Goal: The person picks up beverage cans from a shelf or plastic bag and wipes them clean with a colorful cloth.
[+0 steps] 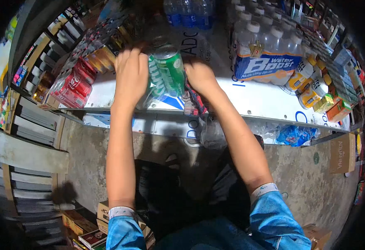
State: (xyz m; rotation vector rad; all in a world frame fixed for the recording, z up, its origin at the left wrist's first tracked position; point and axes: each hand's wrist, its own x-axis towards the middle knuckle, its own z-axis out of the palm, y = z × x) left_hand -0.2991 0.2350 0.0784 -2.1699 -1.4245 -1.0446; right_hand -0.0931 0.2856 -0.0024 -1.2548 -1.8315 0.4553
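A pair of green drink cans (171,75) with white lettering stands on the shelf in front of me, with clear plastic film around their base. My left hand (131,68) is at the cans' left side with bent fingers and appears to grip the film-wrapped pair; its fingertips are partly hidden. On the right side, my right hand (200,75) is closed on a patterned red and dark cloth (194,102), close against the cans. The cloth hangs down to the shelf's front edge.
Red cola cans (75,85) and gold cans (102,58) stand to the left. A wrapped pack of Water Boost bottles (268,62) and yellow-labelled bottles (311,91) stand right. Blue-labelled bottles (188,14) are behind. A blue plastic bag (295,135) lies on the lower shelf.
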